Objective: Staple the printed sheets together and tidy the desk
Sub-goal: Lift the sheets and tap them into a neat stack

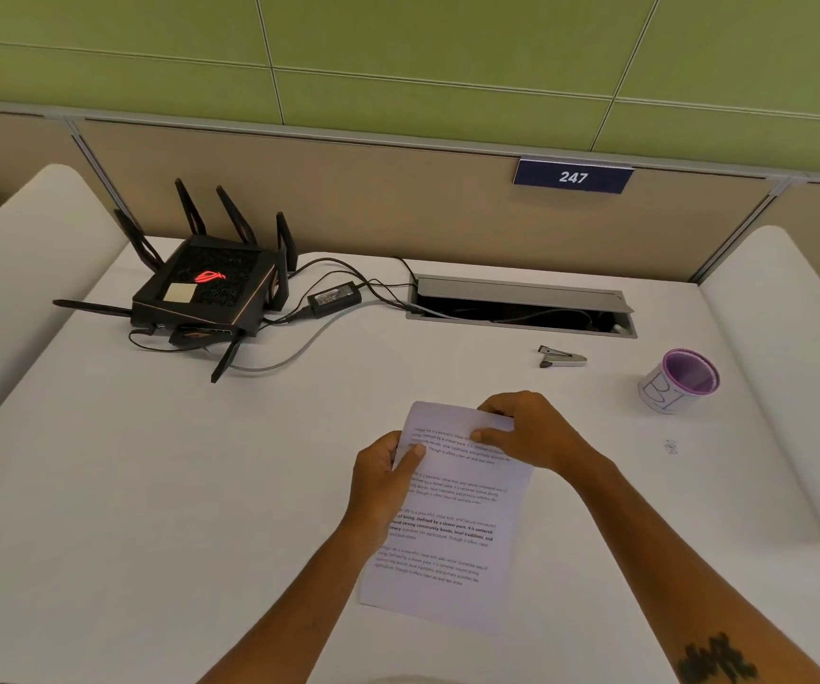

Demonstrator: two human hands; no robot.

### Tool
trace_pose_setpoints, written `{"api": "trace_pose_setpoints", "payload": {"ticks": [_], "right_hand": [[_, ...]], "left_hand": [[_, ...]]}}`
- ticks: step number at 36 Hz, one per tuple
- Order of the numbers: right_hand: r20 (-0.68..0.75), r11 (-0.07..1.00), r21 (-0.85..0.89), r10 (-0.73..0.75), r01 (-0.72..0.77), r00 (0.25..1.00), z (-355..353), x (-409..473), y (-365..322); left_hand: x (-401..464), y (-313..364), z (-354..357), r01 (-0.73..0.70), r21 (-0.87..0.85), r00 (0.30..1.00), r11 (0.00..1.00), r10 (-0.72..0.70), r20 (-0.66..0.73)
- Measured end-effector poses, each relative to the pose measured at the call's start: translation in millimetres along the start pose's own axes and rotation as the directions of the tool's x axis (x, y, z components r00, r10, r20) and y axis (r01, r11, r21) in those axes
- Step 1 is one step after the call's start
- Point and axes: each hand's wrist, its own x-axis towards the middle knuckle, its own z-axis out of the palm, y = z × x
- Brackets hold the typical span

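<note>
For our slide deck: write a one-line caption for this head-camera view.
Both hands, left and right, hold printed sheets above the desk; stapler waits beyond.

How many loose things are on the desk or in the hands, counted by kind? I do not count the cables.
Printed sheets, a stack held in the left hand and the right hand: 1
Stapler: 1
Purple-rimmed cup: 1
Router: 1
Power adapter: 1
Total: 5
</note>
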Motion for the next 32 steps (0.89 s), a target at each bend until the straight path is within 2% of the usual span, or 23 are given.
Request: {"api": "trace_pose_setpoints", "payload": {"ticks": [7,14,17,21,32], "right_hand": [[-0.063,0.984,0.140,0.117,-0.108,0.991,1,17,39],[-0.232,0.966,0.054,0.257,-0.252,0.938,-9,49,98],[-0.278,0.961,0.021,0.272,-0.277,0.921,-17,65,124],[-0.344,0.942,-0.133,0.248,-0.308,0.905,-30,88,144],[-0.139,0.895,-0.317,0.285,-0.315,0.948,-41,132,178]], "left_hand": [[14,-13,4,0.045,-0.006,0.997,0.999,-0.045,-0.055],[32,-25,6,0.095,0.010,0.993,0.995,-0.094,-0.076],[38,-28,8,0.112,0.011,0.991,0.994,-0.111,-0.070],[48,-32,12,0.135,0.029,0.989,0.990,-0.133,-0.060],[76,-39,17,0.140,0.099,0.990,0.985,-0.137,-0.035]]}}
